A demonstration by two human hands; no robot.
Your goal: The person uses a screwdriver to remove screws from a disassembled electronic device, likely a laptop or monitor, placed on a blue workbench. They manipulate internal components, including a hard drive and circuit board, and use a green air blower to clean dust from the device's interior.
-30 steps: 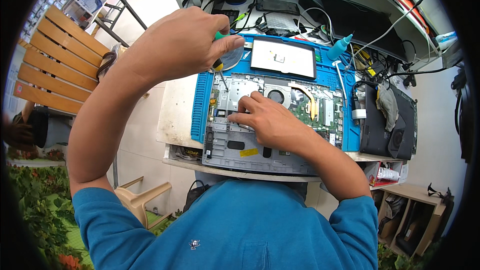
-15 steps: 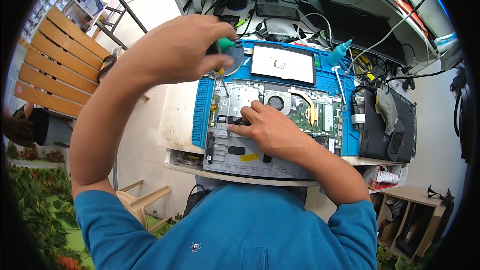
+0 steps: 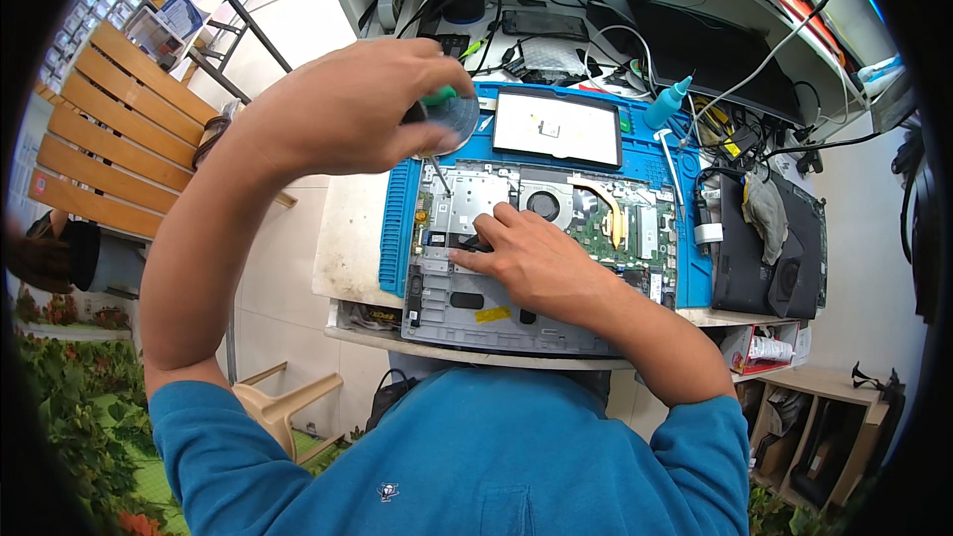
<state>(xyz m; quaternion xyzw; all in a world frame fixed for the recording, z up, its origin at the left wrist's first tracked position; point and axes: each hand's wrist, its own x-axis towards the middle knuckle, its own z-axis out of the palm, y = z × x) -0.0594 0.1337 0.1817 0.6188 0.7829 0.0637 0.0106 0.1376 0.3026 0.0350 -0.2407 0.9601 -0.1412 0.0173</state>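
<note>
From where I watch, the left hand (image 3: 372,114) is raised above the far left part of the laptop (image 3: 476,197), elbow bent well out to the side, wrist arched and the back of the hand turned up. Its fingers and thumb close around the green handle of the screwdriver (image 3: 438,96), whose shaft slants down to the grey metal plate inside the laptop; the fingers are blurred, so I can't make out their exact grip. The right hand (image 3: 531,253) lies low over the middle of the laptop, palm down, index finger stretched leftward with its tip on the metalwork and the others curled; I cannot tell whether it pinches anything underneath. The laptop lies with its insides bare, partly on the blue mat (image 3: 399,208), its near edge toward the person. Against one second ago, I see the left hand lower, its thumb now across the part where the yellow on the handle showed. The right index fingertip has slid slightly nearer the person. The screwdriver's shaft meets the same part of the plate as then.
</note>
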